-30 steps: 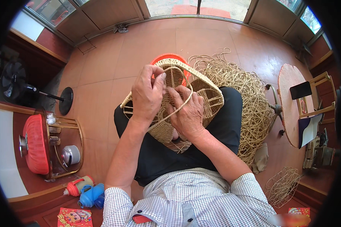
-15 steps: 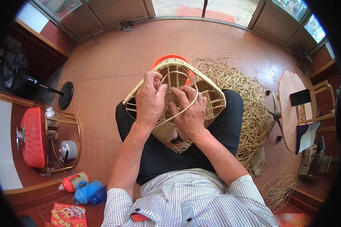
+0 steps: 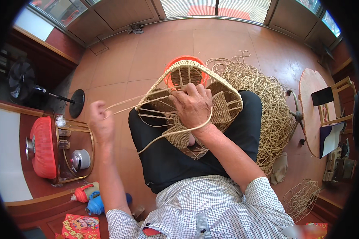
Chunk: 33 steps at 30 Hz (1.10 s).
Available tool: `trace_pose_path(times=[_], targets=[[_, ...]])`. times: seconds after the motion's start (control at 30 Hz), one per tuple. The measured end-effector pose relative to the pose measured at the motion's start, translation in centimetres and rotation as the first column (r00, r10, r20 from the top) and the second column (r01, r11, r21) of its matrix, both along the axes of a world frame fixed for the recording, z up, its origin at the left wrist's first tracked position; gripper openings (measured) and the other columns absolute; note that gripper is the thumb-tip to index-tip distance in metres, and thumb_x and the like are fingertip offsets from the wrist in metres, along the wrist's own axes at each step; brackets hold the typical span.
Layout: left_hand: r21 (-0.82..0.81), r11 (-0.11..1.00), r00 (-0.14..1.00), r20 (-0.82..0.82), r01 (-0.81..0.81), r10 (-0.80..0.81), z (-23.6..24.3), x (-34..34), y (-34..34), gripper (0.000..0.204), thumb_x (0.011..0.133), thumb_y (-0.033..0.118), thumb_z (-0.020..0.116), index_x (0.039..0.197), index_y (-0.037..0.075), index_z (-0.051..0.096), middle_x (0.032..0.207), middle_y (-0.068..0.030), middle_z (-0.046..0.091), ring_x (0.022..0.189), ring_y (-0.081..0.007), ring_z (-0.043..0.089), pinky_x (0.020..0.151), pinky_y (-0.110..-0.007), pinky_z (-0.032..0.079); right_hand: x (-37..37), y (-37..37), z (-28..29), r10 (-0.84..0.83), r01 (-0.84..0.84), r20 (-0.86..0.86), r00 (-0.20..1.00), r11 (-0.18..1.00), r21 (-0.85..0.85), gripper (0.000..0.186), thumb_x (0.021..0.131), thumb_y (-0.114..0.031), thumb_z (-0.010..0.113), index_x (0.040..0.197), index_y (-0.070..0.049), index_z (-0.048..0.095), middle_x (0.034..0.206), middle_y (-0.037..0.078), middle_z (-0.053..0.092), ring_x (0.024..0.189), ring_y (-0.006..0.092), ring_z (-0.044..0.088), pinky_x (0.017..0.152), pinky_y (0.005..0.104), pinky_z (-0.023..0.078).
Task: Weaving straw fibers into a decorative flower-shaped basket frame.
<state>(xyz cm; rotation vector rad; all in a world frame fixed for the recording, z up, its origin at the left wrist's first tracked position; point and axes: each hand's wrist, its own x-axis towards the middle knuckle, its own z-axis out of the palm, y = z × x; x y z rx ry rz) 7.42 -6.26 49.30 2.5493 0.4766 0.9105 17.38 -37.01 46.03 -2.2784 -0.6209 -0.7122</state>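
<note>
A woven straw-coloured basket [image 3: 220, 110] with a thick braided rim rests on my lap, its frame strands bare in several places. Out to the left of the rim, my left hand [image 3: 102, 122], slightly blurred, is closed on a length of tan cord [image 3: 163, 136] and holds it stretched back to the basket. My right hand [image 3: 192, 105] is over the basket's opening, fingers bent and pressed together at the strands where the cord runs in; the fingertips are partly hidden. A loose part of the cord curves under my right wrist and across my left thigh.
A large heap of tan cord [image 3: 269, 115] lies on the floor to my right, with a smaller coil [image 3: 302, 199] nearer. An orange-red bucket [image 3: 171, 63] stands beyond the basket. At left are a fan [image 3: 78, 102], a kettle [image 3: 81, 159] and flasks [image 3: 95, 203]; at right, a round board [image 3: 310, 107].
My left hand has moved from the basket out to the left, drawing the cord with it. The cord loop has swung lower and leftward. My right hand has shifted slightly up at the basket.
</note>
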Motion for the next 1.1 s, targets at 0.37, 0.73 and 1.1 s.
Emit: trace_pose_path(times=[0.37, 0.73, 1.1], targets=[[-0.511, 0.737, 0.868, -0.035, -0.442, 0.496, 0.5, -21.4, 23.8, 0.020, 0.095, 0.001, 0.068, 0.114, 0.006, 0.063, 0.074, 0.0009, 0.058, 0.050, -0.0069, 0.050, 0.040, -0.024, 0.034, 0.4, 0.5, 0.3, 0.034, -0.033, -0.010, 0.999, 0.998, 0.062, 0.019, 0.090, -0.028, 0.083, 0.101, -0.017, 0.073, 0.099, 0.001, 0.061, 0.097, 0.0235, 0.060, 0.085, 0.0433, 0.043], [-0.369, -0.002, 0.111, -0.286, -0.929, 0.952, -2.3, -47.3, 30.6, 0.026, 0.092, 0.017, 0.072, 0.072, 0.006, 0.060, 0.060, -0.0059, 0.057, 0.043, -0.0218, 0.054, 0.039, -0.036, 0.043, 1.5, 1.4, 1.1, 0.067, -0.065, 0.034, 0.997, 0.996, -0.062, 0.076, 0.090, -0.018, 0.080, 0.162, -0.018, 0.053, 0.101, -0.001, 0.065, 0.094, 0.0214, 0.060, 0.085, 0.0420, 0.044], [-0.691, 0.278, 0.731, -0.537, -0.667, 0.420, -16.4, -39.5, 17.5, 0.009, 0.105, 0.018, 0.068, 0.104, 0.010, 0.066, 0.075, -0.0028, 0.063, 0.053, -0.0141, 0.058, 0.043, -0.030, 0.047, 2.9, 3.0, 0.9, 0.115, -0.073, 0.115, 0.987, 0.946, -0.317, 0.077, 0.091, -0.011, 0.073, 0.165, -0.010, 0.052, 0.079, 0.002, 0.065, 0.084, 0.0211, 0.062, 0.082, 0.0391, 0.045]])
